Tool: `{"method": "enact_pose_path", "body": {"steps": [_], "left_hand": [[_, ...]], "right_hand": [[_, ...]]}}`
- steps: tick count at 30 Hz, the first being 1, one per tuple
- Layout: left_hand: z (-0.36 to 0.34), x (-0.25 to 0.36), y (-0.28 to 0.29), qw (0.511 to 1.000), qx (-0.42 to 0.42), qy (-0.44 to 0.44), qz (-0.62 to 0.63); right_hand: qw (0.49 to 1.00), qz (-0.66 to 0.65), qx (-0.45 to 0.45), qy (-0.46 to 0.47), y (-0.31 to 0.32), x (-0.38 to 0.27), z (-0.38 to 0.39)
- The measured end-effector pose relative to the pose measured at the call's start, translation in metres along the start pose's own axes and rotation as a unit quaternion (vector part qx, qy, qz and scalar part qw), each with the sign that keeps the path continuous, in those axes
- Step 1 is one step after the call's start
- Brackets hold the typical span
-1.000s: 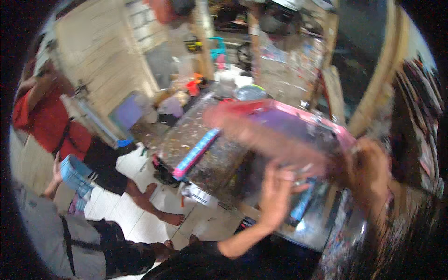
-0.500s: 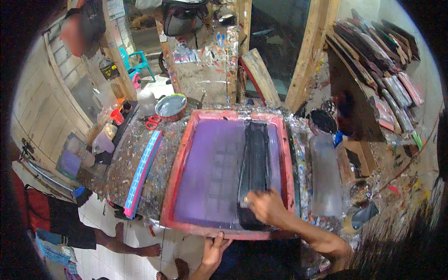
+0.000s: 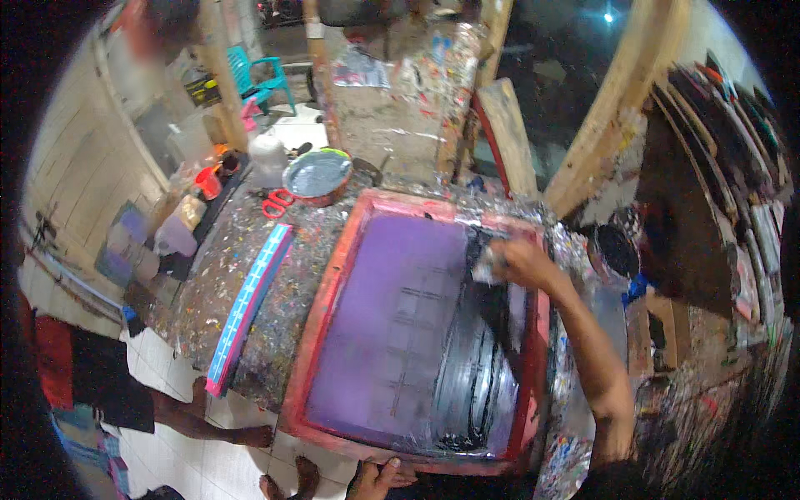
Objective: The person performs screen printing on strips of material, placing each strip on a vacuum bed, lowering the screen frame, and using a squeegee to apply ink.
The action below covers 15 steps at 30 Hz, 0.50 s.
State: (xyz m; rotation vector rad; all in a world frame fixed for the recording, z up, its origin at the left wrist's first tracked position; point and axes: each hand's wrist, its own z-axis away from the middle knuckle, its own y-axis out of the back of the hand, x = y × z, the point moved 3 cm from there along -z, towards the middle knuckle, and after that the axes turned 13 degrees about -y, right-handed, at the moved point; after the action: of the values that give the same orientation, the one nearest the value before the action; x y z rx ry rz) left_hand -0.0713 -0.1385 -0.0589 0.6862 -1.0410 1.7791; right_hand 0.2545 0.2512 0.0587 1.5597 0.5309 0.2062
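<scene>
A red-edged frame [image 3: 322, 325] holds a purple mesh screen [image 3: 358, 283] with a faint grid and a band of glossy black ink [image 3: 458, 392] along its right side. My right hand [image 3: 525, 267] is closed on a small pale tool [image 3: 485, 267] over the upper part of that band; the tool's shape is partly hidden. My left hand [image 3: 382, 477] grips the frame's front rail near the bottom of the view. A blue strip with pink edging [image 3: 248, 307] lies on the paint-spattered table, left of the frame.
A bowl of grey paint [image 3: 317, 173], red scissors [image 3: 277, 202] and a white jug [image 3: 268, 158] sit at the back. A black-filled tub [image 3: 615, 250] and cardboard box [image 3: 658, 329] are right. Another person's legs [image 3: 208, 425] show lower left. A turquoise chair [image 3: 262, 79] stands beyond.
My right hand has moved from the screen's near end up toward its far end, leaving streaked ink behind. My left hand has settled on the front rail since the blurred first frame.
</scene>
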Motion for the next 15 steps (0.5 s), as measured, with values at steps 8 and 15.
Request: {"method": "enact_pose_path", "body": {"steps": [8, 15], "left_hand": [[0.002, 0.002, 0.016, 0.999, 0.004, 0.001, -0.036], [0.001, -0.008, 0.019, 0.999, -0.032, -0.023, -0.021]], "right_hand": [[0.99, -0.025, 0.084, -0.112, -0.034, 0.016, 0.003], [0.98, -0.069, -0.079, -0.168, -0.023, -0.185, 0.2]]}}
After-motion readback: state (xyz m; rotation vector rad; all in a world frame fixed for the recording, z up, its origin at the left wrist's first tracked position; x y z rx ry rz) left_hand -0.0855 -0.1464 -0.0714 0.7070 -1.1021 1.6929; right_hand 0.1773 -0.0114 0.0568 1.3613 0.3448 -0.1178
